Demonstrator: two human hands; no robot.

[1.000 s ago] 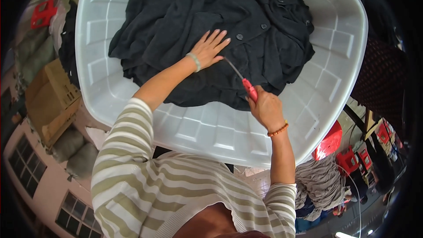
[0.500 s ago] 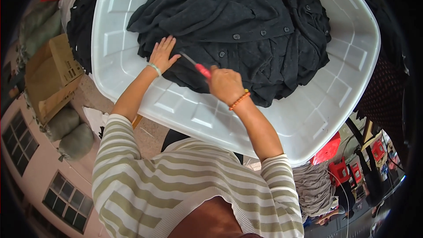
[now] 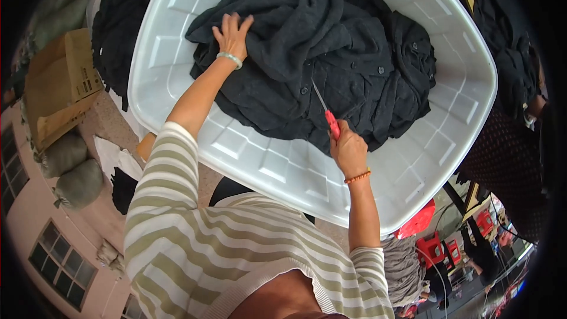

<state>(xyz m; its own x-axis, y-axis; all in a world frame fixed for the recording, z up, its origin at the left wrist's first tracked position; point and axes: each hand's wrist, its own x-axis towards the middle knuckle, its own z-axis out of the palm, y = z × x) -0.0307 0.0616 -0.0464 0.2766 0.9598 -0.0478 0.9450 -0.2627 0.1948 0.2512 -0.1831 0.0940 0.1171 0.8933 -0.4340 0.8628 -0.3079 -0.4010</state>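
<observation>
Dark garments (image 3: 283, 106) with buttons lie heaped in a large white plastic tub (image 3: 242, 150). My left hand (image 3: 232, 40) rests on the folds at the heap's left side, fingers spread and a little curled, a pale bangle on the wrist. In my right hand (image 3: 348, 149), at the heap's near edge, is a red-handled pointed blade (image 3: 331, 123). Its slim metal tip points away from me, over the cloth close to a button. My fingers wrap the handle, so whether it is scissors or a single blade does not show.
Left of the tub are a pile of black cloth (image 3: 121, 29), an open cardboard box (image 3: 59, 88) and stuffed grey-green sacks (image 3: 82, 180). Grey fabric (image 3: 401, 272) and red stools (image 3: 430, 248) stand at the lower right. Another person's hand (image 3: 536, 107) shows at the right edge.
My left hand has moved up over the cloth, and the folds beside it are bunched differently. My right hand has shifted right and nearer me, turning the blade more upright in the picture.
</observation>
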